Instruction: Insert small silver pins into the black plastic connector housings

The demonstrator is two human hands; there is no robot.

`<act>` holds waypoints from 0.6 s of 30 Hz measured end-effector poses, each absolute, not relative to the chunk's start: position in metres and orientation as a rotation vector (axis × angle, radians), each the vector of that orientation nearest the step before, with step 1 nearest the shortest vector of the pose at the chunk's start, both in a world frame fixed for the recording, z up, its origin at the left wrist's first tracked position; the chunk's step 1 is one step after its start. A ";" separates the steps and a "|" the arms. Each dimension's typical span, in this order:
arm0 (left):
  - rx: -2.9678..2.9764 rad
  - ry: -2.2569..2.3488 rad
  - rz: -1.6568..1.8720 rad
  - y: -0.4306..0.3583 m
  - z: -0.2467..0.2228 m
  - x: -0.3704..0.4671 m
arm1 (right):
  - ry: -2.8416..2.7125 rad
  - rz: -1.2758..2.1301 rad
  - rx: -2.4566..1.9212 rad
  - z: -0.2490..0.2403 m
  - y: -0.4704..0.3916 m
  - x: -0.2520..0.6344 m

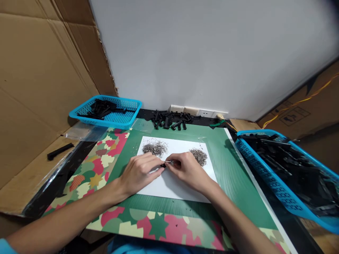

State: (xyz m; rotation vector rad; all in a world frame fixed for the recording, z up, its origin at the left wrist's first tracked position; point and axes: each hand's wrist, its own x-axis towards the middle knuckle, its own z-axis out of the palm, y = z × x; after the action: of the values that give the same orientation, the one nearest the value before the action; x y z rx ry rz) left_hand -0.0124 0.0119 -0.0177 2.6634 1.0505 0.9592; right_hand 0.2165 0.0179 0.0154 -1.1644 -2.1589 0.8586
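Over a white sheet (172, 185) my two hands meet at the fingertips. My left hand (141, 172) pinches a small black part (163, 165), mostly hidden by the fingers. My right hand (186, 169) is closed on a thin metal piece (168, 161) that reaches toward the black part. One pile of small metal pieces (155, 148) lies on the sheet just beyond my left hand. Another metal pile (198, 156) sits beside my right hand, partly behind it.
Blue baskets of black parts stand at the back left (127, 121) and right (280, 192). Loose black parts (172, 120) lie along the wall under a socket strip (206, 113). One black part (60, 151) rests on cardboard at left. A green mat (227, 169) lies underneath.
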 end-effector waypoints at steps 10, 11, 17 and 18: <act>2.661 1.050 0.968 0.012 -0.017 -0.013 | -1.772 1.233 -1.225 0.005 0.021 0.208; 2.662 1.049 0.972 0.012 -0.018 -0.013 | -1.755 1.237 -1.232 0.004 0.022 0.208; 2.649 1.036 1.043 0.012 -0.018 -0.011 | -1.671 1.225 -1.287 -0.003 0.020 0.203; 2.646 1.035 1.046 0.012 -0.018 -0.011 | -1.666 1.223 -1.293 -0.004 0.019 0.202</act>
State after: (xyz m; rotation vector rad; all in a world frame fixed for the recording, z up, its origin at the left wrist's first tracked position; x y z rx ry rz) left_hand -0.0113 0.0118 -0.0181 2.6462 1.0353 1.0464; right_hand 0.2017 0.0193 -0.0042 -1.2933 -1.6664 1.2227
